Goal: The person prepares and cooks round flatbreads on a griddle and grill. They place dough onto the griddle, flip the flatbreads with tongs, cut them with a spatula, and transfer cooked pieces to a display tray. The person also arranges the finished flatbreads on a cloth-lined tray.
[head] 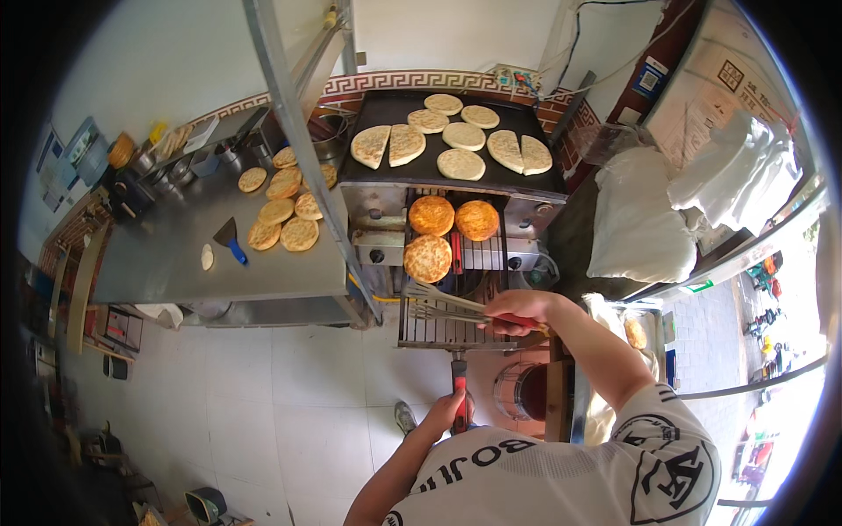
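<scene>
My left hand is closed around the red handle of a sliding metal grill rack, which is pulled out from under a black griddle. My right hand grips a pair of metal tongs by their red handle, with the prongs spread over the bare front of the rack. Just beyond the prongs a browned flatbread lies on the rack, and two darker golden flatbreads lie farther back. Several paler flatbreads, some cut in half, rest on the griddle.
On the left, a steel table holds several flatbreads and a scraper with a blue handle. A metal post stands between table and griddle. White bags are at the right, above a cloth-lined tray.
</scene>
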The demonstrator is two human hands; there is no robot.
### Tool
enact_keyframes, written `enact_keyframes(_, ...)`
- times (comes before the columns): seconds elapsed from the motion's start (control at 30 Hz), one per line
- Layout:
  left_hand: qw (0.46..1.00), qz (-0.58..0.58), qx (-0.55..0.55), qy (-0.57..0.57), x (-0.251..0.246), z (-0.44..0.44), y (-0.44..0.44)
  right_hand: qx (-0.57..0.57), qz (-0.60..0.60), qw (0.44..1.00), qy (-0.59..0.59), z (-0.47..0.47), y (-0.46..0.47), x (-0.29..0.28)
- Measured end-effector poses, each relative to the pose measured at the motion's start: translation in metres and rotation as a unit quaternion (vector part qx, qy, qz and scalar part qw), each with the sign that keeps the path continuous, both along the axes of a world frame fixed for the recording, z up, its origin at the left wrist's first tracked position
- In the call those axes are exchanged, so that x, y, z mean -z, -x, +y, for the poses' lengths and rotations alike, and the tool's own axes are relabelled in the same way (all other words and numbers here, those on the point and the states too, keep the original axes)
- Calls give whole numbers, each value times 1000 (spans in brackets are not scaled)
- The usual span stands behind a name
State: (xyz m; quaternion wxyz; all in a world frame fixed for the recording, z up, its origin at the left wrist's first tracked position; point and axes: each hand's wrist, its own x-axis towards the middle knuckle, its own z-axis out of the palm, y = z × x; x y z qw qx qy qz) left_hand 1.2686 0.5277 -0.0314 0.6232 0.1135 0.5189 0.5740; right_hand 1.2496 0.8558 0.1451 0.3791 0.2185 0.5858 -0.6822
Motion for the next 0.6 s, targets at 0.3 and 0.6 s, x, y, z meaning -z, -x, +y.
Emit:
enact_keyframes(0.3,998,-35,17,54,17,-2,0,182,101,972,-108,7,31,67)
enact_keyframes(0.6,999,-37,32,-10,17,-2,2,24,-49,994,99,-120,106,43)
